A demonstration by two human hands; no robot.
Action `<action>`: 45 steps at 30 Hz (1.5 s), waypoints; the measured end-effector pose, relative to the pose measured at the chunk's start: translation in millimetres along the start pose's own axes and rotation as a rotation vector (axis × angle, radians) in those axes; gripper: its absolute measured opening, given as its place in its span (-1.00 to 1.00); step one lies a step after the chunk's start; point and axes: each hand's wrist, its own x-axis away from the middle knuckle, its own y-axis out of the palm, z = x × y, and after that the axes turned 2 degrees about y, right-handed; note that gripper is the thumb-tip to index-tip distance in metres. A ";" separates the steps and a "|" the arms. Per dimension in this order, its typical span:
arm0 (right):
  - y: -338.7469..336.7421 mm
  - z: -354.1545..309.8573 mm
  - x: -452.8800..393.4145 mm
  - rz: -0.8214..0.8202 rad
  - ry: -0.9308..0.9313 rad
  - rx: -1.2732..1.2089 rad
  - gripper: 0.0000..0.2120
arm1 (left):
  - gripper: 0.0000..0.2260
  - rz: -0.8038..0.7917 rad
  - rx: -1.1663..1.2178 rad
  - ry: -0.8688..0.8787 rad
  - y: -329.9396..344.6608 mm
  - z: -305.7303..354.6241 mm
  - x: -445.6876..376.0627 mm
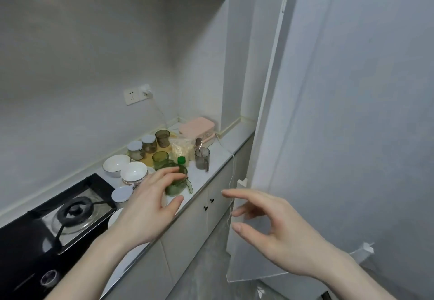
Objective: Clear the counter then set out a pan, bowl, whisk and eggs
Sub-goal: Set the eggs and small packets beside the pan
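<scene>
At frame centre, the left hand (150, 202) reaches with fingers spread and empty toward the green glass pitcher (179, 183) on the cluttered tabletop (211, 170). The pitcher sits just beyond its fingertips, handle pointing right. The right hand (277, 227), lower right, hangs slack and empty off the tabletop, farther away.

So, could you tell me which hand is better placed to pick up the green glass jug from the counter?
The left hand. Its open fingers already curl around the green glass jug near the counter edge. The right hand hangs open past the counter edge, in front of the white door, farther from the jug.
</scene>
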 end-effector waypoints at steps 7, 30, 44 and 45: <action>-10.2 25.3 -7.3 0.067 -0.032 0.040 -0.48 | -0.64 -0.020 0.044 0.006 21.3 19.8 -13.3; -31.1 103.2 -86.3 0.538 0.151 0.340 -0.44 | -0.61 -0.212 0.059 0.300 49.6 -20.4 -174.0; -80.1 167.4 -133.0 0.469 0.138 0.430 -0.45 | -0.59 -0.089 0.009 0.253 51.9 -9.4 -231.0; -82.9 170.8 -135.2 0.466 0.128 0.435 -0.45 | -0.59 -0.080 0.001 0.255 52.3 -7.6 -234.6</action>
